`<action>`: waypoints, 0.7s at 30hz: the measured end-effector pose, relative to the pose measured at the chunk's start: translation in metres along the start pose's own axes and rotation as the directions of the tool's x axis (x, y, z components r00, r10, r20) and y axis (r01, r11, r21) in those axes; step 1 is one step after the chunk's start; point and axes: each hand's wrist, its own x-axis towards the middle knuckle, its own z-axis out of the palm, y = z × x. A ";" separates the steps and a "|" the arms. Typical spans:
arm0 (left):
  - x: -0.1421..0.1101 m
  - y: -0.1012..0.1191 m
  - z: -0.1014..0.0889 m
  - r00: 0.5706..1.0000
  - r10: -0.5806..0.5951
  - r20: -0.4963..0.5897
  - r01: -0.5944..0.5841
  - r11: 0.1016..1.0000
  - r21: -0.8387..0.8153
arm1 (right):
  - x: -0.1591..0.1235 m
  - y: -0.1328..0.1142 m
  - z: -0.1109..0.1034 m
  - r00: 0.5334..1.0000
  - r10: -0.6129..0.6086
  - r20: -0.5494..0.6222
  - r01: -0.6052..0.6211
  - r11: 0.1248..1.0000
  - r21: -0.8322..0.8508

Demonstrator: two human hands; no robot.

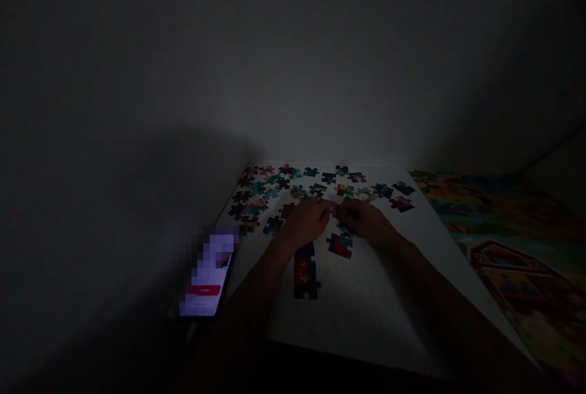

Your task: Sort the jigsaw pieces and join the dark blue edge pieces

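Observation:
In the dim head view my left hand is closed above the middle of the white tabletop. Its fingertips grip a small pinkish jigsaw piece. Close beside it on the right, my right hand has its fingers curled in, touching or nearly touching that piece; what they hold is hidden. Just below the hands lies a dark blue and red jigsaw piece. Nearer to me, a strip of joined pieces with a red figure runs partly under my left forearm.
Many loose jigsaw pieces spread across the table's back and left, and others, such as a purple one, lie at the right. A lit phone rests by the left edge. A colourful printed mat lies right; a wall rises behind.

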 end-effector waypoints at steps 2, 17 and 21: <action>-0.008 0.017 -0.014 1.000 0.022 0.022 -0.021 0.999 -0.036 | -0.001 -0.003 0.000 0.999 0.007 0.045 -0.007 1.000 -0.007; -0.146 -0.009 0.000 0.933 -0.282 -0.224 0.292 0.956 0.011 | -0.002 -0.004 -0.006 0.999 0.013 0.045 -0.010 0.998 -0.054; -0.116 -0.019 -0.005 0.931 -0.315 -0.185 0.337 0.936 0.101 | -0.001 0.002 -0.005 0.999 0.029 -0.024 -0.031 0.994 -0.100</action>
